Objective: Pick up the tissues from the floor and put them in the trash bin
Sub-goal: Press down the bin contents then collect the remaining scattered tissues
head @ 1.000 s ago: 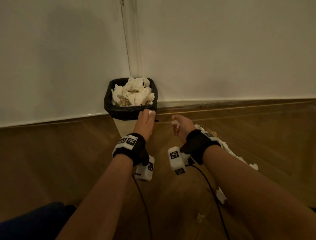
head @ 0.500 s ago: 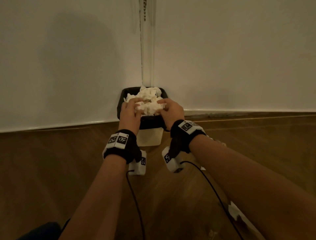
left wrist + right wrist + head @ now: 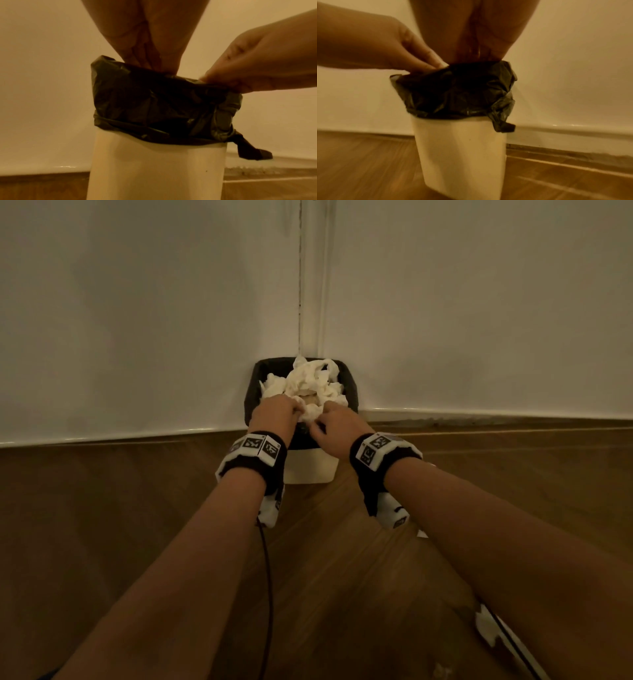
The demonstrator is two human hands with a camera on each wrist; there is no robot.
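Observation:
A white trash bin with a black liner stands in the corner of the room, heaped with crumpled tissues. Both hands are at its near rim on top of the heap. My left hand reaches down into the bin with its fingers fairly straight, pressing on the tissues. My right hand is bent at the knuckles over the rim, and its fingertips are buried in the tissues. In the wrist views the liner hides the fingertips of both hands. A white tissue lies on the floor under my right forearm.
White walls meet just behind the bin, with a skirting board along the base. The wooden floor spreads out on both sides. A small scrap lies near the bottom edge. Cables hang from both wrist cameras.
A second ago both hands were below the bin's rim, the right one holding a tissue. They rose to the bin top with a wad between them and now push down into it.

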